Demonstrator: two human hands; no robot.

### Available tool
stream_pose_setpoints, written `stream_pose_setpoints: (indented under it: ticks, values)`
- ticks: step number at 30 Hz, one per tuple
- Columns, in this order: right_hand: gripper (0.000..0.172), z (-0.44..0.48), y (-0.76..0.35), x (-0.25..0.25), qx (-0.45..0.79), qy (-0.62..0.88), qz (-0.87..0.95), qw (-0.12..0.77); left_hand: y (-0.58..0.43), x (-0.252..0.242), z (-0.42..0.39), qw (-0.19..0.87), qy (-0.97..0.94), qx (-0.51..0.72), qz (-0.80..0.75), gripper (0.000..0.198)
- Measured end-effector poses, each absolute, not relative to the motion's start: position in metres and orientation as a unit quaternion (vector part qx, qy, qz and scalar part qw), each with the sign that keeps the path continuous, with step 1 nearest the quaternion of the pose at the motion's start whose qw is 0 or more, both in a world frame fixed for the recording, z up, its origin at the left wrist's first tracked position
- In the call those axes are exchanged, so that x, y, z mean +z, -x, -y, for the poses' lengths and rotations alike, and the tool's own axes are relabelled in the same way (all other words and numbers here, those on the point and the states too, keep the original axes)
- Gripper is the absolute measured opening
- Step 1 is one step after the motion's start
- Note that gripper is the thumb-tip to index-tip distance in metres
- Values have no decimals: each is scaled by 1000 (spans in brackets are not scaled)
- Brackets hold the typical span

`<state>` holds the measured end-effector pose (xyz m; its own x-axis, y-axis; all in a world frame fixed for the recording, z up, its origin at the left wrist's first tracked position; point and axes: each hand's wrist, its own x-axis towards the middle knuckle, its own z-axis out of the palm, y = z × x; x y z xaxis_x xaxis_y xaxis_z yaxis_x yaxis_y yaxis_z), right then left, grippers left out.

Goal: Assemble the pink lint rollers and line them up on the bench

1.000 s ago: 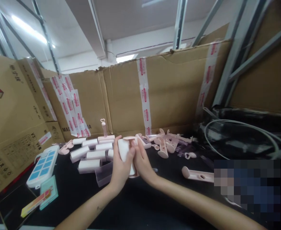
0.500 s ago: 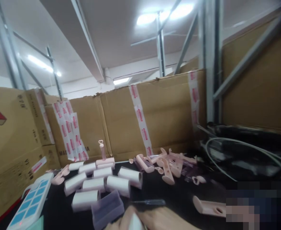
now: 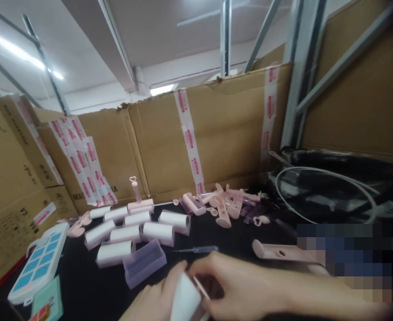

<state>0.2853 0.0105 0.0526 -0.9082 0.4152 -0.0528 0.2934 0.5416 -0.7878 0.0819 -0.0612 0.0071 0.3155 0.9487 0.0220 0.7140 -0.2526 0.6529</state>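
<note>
Head view: near the black bench's [image 3: 92,294] front edge, the left hand [image 3: 151,301] clasps a smooth white rounded piece [image 3: 184,298], material unclear, while the right hand [image 3: 239,283] pinches a thin pale-pink plastic part [image 3: 201,288] beside it; uneven finger pressure could make either slip

A workshop or warehouse bench, judging by metal racking [image 3: 225,40], taped cardboard [image 3: 159,147] and scattered pink parts [image 3: 223,207].

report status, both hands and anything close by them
Left hand holding smooth white piece. Right hand gripping thin pale pink plastic edge beside it. Slim translucent-handled screwdriver lying just beyond both hands.
</note>
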Motion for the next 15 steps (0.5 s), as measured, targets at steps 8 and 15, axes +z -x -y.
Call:
stream_pose_setpoints:
  ticks: [8,15]
  values:
    - [65,-22,-282,1,626,164,708,284,-98,17,54,341,-709,317,-531,96]
    - [46,-18,-282,-3,522,245,728,370,-57,14,54,203,-771,306,-519,99]
